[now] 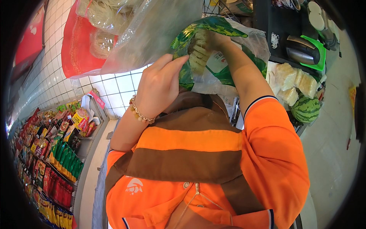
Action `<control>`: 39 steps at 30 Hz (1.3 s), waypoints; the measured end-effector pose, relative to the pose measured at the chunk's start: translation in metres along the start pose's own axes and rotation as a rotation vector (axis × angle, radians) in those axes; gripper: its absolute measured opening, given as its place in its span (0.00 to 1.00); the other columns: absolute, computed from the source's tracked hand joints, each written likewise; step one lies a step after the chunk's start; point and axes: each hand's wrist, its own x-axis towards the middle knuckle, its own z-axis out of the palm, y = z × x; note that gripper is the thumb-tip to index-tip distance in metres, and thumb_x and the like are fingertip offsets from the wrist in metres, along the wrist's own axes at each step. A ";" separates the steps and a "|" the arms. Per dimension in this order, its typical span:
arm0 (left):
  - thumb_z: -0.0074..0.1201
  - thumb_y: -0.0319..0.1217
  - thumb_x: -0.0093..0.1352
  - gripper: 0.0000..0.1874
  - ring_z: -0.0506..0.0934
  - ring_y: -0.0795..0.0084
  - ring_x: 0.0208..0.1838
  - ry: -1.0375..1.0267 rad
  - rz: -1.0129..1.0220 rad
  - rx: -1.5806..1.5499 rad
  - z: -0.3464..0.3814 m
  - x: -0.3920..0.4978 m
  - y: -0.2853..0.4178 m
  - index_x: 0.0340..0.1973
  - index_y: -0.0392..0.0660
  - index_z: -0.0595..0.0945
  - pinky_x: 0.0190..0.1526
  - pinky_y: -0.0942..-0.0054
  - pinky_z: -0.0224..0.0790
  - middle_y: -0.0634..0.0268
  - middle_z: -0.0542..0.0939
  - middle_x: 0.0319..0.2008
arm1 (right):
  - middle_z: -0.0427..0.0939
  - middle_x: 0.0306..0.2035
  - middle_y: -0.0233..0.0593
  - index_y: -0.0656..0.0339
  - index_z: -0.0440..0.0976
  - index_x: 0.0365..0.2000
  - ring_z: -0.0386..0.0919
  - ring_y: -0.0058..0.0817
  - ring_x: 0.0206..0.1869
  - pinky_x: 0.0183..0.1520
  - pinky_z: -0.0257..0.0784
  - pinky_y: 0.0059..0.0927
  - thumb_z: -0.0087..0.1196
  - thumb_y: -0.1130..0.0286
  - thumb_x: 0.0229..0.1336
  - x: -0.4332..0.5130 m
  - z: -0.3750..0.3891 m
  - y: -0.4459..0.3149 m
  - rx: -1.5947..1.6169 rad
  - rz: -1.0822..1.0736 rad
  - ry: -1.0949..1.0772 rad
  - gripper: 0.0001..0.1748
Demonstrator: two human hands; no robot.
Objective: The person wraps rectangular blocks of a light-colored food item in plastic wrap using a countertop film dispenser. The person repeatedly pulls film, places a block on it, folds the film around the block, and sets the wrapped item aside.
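Note:
A green printed plastic bag (228,73) is held up before my chest, its mouth facing me. Pale dried noodle bundles (198,54) show inside it. My left hand (160,80), with a beaded bracelet at the wrist, pinches the bag's rim between thumb and fingers. My right hand (214,40) reaches into the bag beside the noodles; its fingers are hidden, so its grip cannot be told. Left of the bag, a large clear plastic bag (160,31) lies partly over a red sheet, near wrapped bundles of clear noodles (103,43).
On the right are a black counter (261,43), a barcode scanner (303,50) on a green tray, bagged pale food (288,77) and a watermelon (306,108). Packaged snacks (63,154) fill a rack at lower left. A tiled surface (108,88) lies beyond my left hand.

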 end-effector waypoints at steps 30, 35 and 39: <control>0.57 0.18 0.69 0.12 0.75 0.57 0.27 0.081 -0.014 -0.052 0.015 -0.002 0.003 0.47 0.38 0.86 0.31 0.66 0.69 0.56 0.74 0.26 | 0.69 0.68 0.45 0.50 0.69 0.65 0.66 0.46 0.71 0.72 0.62 0.48 0.71 0.49 0.43 -0.007 -0.010 0.018 -0.087 -0.021 0.207 0.47; 0.57 0.18 0.70 0.12 0.75 0.58 0.26 0.075 -0.021 -0.044 0.019 -0.001 0.005 0.47 0.38 0.85 0.30 0.66 0.69 0.56 0.75 0.26 | 0.69 0.68 0.44 0.52 0.67 0.66 0.66 0.45 0.71 0.72 0.63 0.45 0.71 0.49 0.45 -0.001 -0.025 0.011 -0.182 0.058 0.128 0.47; 0.57 0.18 0.70 0.12 0.75 0.58 0.27 0.065 -0.029 0.015 0.016 0.002 0.004 0.48 0.38 0.85 0.30 0.66 0.69 0.56 0.75 0.27 | 0.68 0.69 0.45 0.54 0.69 0.65 0.66 0.46 0.71 0.73 0.63 0.43 0.71 0.52 0.45 -0.001 -0.030 0.006 -0.275 0.028 0.035 0.46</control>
